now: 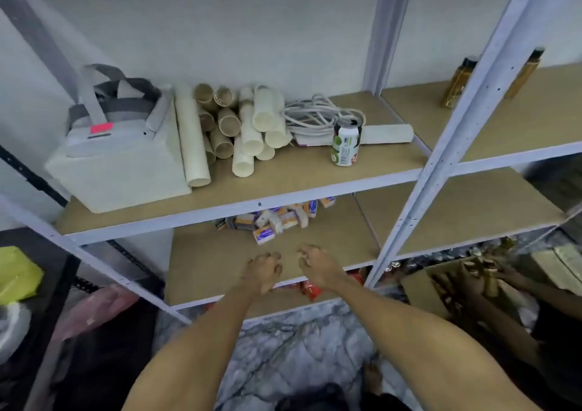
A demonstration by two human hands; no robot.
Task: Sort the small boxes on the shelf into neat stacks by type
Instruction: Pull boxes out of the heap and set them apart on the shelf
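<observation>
Small orange-and-white boxes (277, 220) lie jumbled beneath the soda can (345, 142); left hand (264, 271) and right hand (316, 265), just before them, are empty, fingers curled.

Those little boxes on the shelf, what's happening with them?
A person is reaching both hands toward a messy pile of small boxes on the lower shelf. The left hand and right hand are empty, fingers curled, and not touching the boxes yet. Nothing is stacked so far. On the shelf above sit a white bag, cardboard tubes, a coiled cable and a drink can.
</observation>
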